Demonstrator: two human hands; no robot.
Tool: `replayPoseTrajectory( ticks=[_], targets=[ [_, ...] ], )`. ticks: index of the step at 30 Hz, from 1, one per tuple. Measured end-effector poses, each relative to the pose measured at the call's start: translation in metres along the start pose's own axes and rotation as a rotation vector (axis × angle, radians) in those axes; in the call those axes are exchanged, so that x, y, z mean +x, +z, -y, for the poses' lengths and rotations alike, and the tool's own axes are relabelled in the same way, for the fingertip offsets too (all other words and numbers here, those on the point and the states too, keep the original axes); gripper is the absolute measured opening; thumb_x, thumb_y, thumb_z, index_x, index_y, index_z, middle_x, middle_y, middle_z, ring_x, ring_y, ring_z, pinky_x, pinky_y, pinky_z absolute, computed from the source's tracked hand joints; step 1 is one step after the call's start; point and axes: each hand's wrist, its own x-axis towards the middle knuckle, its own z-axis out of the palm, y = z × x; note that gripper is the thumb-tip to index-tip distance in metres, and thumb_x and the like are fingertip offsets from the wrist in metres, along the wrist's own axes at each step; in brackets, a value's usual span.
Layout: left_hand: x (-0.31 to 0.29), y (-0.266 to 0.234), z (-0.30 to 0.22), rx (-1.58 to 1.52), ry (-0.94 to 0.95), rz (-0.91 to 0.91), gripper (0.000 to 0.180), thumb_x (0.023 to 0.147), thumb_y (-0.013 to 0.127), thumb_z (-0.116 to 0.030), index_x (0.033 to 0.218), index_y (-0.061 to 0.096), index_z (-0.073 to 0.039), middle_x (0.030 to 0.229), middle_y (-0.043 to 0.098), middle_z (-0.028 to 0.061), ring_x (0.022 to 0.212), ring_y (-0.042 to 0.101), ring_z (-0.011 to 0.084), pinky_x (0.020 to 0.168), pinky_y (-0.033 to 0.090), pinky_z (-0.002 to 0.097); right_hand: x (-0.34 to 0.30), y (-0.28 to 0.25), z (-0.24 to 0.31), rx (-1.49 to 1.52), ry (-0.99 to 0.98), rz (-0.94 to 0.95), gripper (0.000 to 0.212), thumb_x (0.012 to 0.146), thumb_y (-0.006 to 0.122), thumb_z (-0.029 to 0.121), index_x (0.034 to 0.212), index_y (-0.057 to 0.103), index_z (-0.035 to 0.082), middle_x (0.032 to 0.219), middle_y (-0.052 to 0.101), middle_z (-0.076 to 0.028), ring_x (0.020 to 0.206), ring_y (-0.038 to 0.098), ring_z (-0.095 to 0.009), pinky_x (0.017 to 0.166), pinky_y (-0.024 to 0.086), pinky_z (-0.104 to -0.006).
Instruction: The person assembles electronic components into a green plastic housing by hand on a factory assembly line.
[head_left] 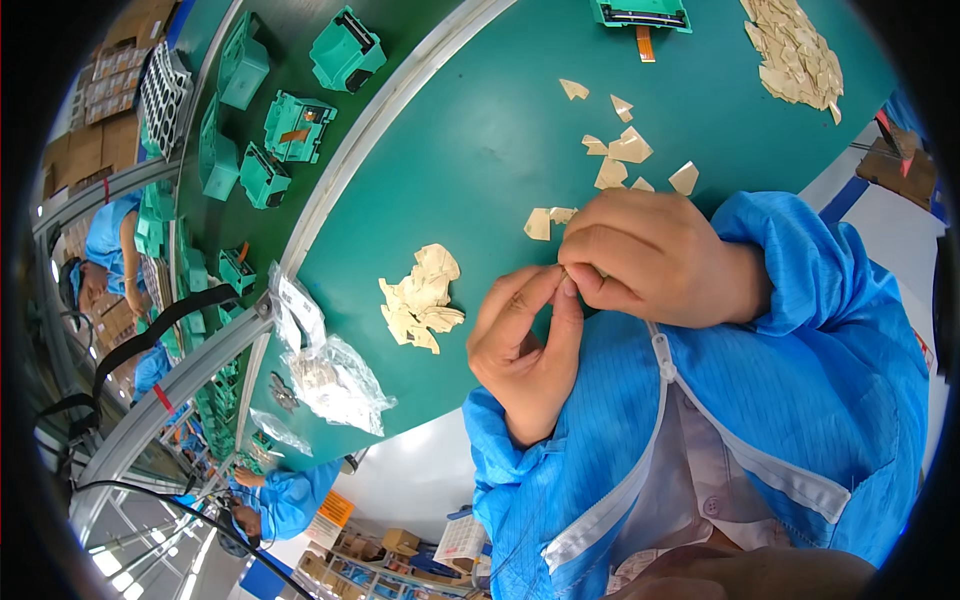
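Observation:
Close to my chest, my left hand (527, 343) and my right hand (660, 258) meet at the fingertips. Both are closed in a pinch around something too small to make out, largely hidden by the fingers. Just beyond them on the green table (480, 130) lie several loose beige pieces (630, 146), thin and irregular in shape. To the left of my left hand sits a loose heap of similar beige scraps (425, 298). A bigger pile of beige pieces (793, 58) spreads at the far right.
A green plastic housing (645, 12) with an orange flat cable stands at the far edge. Clear plastic bags (335, 375) lie at the left. Beyond a metal rail (345, 150), more green housings (347, 50) rest on a belt. Other people in blue work along the left.

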Motion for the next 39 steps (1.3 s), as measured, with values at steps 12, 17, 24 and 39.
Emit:
replayPoseTrajectory(
  ticks=[12,17,24,39],
  targets=[
    [0.003,0.012,0.007,-0.647,-0.379,-0.095,0.014,0.097,0.058,-0.002,0.11,0.054,-0.001,0.104,0.069,0.015,0.084,0.067,0.0186,0.077,0.055,0.0314,-0.005,0.0,-0.007,1.013,0.674,-0.017,0.006,0.093,0.059,0.006,0.094,0.054,0.002,0.087,0.062,-0.004,0.074,0.061,-0.009,0.065,0.048,-0.0233],
    [0.001,0.013,0.019,-0.637,-0.269,0.007,0.016,0.096,0.059,-0.002,0.112,0.055,0.0,0.112,0.064,0.0121,0.099,0.06,0.0165,0.089,0.048,0.0305,-0.006,0.0,-0.009,0.853,0.534,0.042,0.008,0.093,0.062,0.007,0.098,0.059,0.002,0.09,0.063,-0.004,0.082,0.062,-0.011,0.07,0.05,-0.0272],
    [0.003,0.0,0.017,-0.682,-0.362,0.048,0.012,0.096,0.059,-0.002,0.108,0.06,0.0,0.103,0.065,0.0096,0.093,0.061,0.0161,0.087,0.049,0.0296,0.004,-0.006,-0.015,0.383,0.247,0.045,0.013,0.088,0.066,0.008,0.099,0.064,0.002,0.094,0.061,-0.008,0.084,0.06,-0.024,0.071,0.048,-0.0336],
    [0.002,0.026,0.017,-0.657,-0.23,-0.183,0.013,0.1,0.057,-0.007,0.108,0.061,0.002,0.106,0.068,0.0141,0.097,0.065,0.0199,0.088,0.054,0.0318,0.001,0.007,-0.007,-0.101,0.064,-0.161,0.012,0.08,0.07,0.015,0.09,0.066,0.01,0.095,0.058,0.0,0.091,0.058,-0.019,0.089,0.035,-0.0413]
  ],
)
